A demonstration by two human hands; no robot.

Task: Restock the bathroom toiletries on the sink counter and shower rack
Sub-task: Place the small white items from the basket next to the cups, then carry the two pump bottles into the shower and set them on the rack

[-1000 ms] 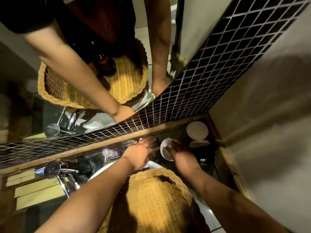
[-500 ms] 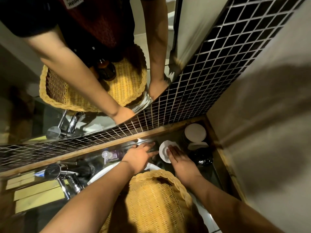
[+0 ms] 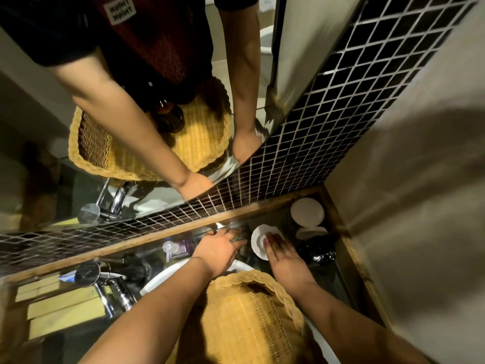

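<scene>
My left hand [image 3: 219,248] reaches over the dark counter behind the sink, fingers spread and holding nothing that I can see. My right hand [image 3: 284,256] lies flat beside it, fingertips touching a small white dish [image 3: 258,239] on the counter. A woven wicker basket [image 3: 249,316] sits on the white sink rim [image 3: 160,279] below both wrists. A small clear pump bottle with purple liquid [image 3: 175,249] stands left of my left hand.
White round lids [image 3: 307,212] and a black shiny jar [image 3: 316,252] crowd the counter's right corner by the wall. A chrome tap [image 3: 112,292] and pale bars [image 3: 60,306] lie at left. Above, a mirror over a black tile strip reflects the basket and arms.
Both hands have drawn slightly back from the wall. My right fingers now rest flat on the white dish's edge. The view has shifted a little.
</scene>
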